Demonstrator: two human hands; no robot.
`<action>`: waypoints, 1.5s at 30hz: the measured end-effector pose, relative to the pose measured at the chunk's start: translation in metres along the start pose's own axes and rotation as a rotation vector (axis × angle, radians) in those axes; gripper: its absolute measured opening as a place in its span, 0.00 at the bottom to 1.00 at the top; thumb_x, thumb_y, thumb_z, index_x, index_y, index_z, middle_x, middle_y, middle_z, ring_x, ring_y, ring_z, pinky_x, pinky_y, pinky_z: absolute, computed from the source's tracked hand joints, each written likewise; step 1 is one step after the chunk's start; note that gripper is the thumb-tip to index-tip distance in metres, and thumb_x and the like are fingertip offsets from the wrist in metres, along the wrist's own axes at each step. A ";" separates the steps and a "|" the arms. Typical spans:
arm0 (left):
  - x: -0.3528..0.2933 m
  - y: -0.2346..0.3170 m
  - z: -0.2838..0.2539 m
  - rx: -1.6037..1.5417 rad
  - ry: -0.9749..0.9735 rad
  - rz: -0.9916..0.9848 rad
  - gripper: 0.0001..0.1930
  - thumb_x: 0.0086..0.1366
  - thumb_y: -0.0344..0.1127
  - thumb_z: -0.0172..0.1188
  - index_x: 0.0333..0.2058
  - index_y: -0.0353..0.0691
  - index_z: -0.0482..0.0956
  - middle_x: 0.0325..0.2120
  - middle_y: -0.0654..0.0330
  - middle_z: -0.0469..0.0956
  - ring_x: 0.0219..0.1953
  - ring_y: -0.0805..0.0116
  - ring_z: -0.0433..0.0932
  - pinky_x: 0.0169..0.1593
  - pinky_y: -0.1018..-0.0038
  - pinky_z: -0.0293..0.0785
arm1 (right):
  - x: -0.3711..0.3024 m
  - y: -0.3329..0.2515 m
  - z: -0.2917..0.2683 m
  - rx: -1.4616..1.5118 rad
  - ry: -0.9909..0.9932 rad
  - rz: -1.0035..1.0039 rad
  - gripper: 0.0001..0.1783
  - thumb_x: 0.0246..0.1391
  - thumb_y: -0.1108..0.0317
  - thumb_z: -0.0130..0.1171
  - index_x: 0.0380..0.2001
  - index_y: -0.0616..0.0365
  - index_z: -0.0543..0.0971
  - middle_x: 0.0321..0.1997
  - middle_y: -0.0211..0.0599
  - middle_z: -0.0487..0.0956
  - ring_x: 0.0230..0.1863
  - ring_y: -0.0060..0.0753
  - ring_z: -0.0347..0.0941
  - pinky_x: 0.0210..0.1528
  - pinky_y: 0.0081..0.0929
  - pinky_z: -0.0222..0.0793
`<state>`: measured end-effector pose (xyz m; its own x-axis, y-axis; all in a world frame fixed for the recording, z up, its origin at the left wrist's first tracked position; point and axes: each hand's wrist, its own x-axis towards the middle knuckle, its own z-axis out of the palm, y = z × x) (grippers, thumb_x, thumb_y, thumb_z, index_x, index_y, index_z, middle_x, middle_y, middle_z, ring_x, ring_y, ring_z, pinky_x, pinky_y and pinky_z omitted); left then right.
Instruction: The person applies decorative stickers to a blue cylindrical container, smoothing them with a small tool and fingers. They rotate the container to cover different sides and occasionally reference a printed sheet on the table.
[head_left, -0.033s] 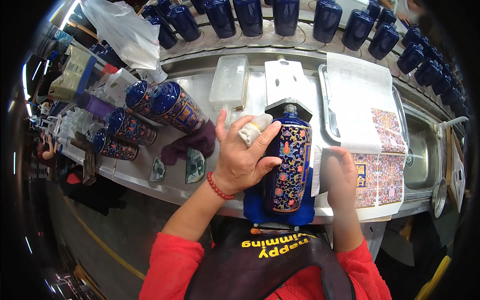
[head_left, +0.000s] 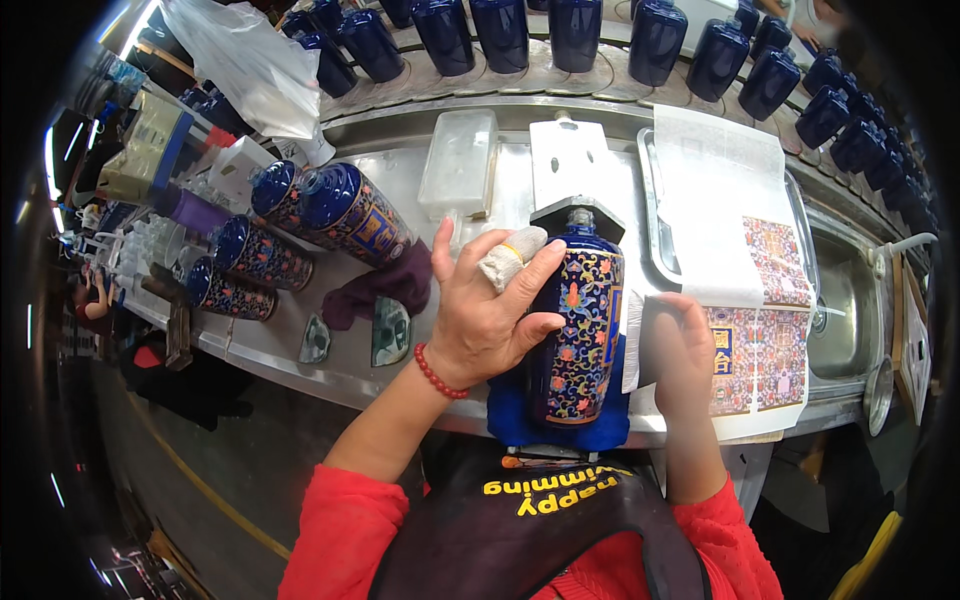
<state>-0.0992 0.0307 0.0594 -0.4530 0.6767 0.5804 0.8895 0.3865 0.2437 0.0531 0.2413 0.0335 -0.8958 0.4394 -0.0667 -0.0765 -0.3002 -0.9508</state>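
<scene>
A dark blue bottle (head_left: pixel 580 340) covered in colourful floral decals lies tilted on a blue cloth (head_left: pixel 510 415) in front of me. My left hand (head_left: pixel 490 315) is open over its left side, with forefinger and thumb against the bottle. A pale cloth wrap (head_left: pixel 512 258), tied with a yellow band, covers one of its fingers. To the bottle's right is my right hand (head_left: pixel 685 355), bent and blurred, beside the edge of a white paper (head_left: pixel 632 340). Whether it grips anything is unclear. Under and beyond it lie printed decal sheets (head_left: pixel 780 365).
Decorated bottles (head_left: pixel 355 215) stand at left near a purple cloth (head_left: pixel 385 290) and green-and-white pieces (head_left: pixel 390 332). A clear plastic box (head_left: pixel 458 165) and a metal tray (head_left: pixel 655 215) sit behind. Plain blue bottles (head_left: pixel 500 35) line a conveyor (head_left: pixel 480 85); a sink (head_left: pixel 845 340) is right.
The plain blue bottles on the conveyor have shifted slightly to the right. My hands and the decorated bottle stay practically in place.
</scene>
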 end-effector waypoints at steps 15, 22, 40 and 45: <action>0.023 0.024 -0.007 0.048 -0.141 0.099 0.36 0.74 0.67 0.41 0.65 0.46 0.75 0.39 0.67 0.87 0.68 0.59 0.65 0.74 0.38 0.31 | -0.001 -0.002 0.001 -0.018 0.018 -0.013 0.13 0.69 0.69 0.57 0.52 0.64 0.74 0.44 0.32 0.80 0.43 0.16 0.75 0.48 0.17 0.72; -0.015 0.015 -0.005 -0.065 -0.079 -0.108 0.37 0.76 0.64 0.39 0.67 0.39 0.71 0.54 0.54 0.82 0.68 0.50 0.66 0.73 0.40 0.36 | 0.020 -0.030 0.014 -0.679 0.031 -0.375 0.14 0.59 0.72 0.66 0.48 0.58 0.78 0.39 0.32 0.80 0.37 0.26 0.77 0.44 0.25 0.72; -0.088 0.064 0.008 -0.053 -0.144 -0.245 0.57 0.51 0.60 0.75 0.69 0.27 0.60 0.64 0.45 0.68 0.69 0.45 0.62 0.73 0.40 0.41 | -0.003 -0.061 -0.095 -1.080 -0.103 -0.662 0.16 0.58 0.86 0.54 0.48 0.66 0.81 0.58 0.54 0.80 0.61 0.50 0.78 0.63 0.37 0.75; -0.068 0.075 -0.011 0.162 -0.144 -0.115 0.54 0.45 0.57 0.80 0.64 0.28 0.69 0.53 0.49 0.78 0.68 0.44 0.64 0.72 0.34 0.37 | 0.073 -0.077 -0.245 -1.661 0.119 -0.444 0.25 0.56 0.85 0.52 0.53 0.52 0.84 0.65 0.44 0.77 0.66 0.51 0.72 0.69 0.41 0.69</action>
<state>-0.0005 0.0065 0.0469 -0.5645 0.7004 0.4368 0.8160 0.5533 0.1673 0.1007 0.5036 0.0280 -0.8926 0.3184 0.3192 0.2779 0.9460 -0.1667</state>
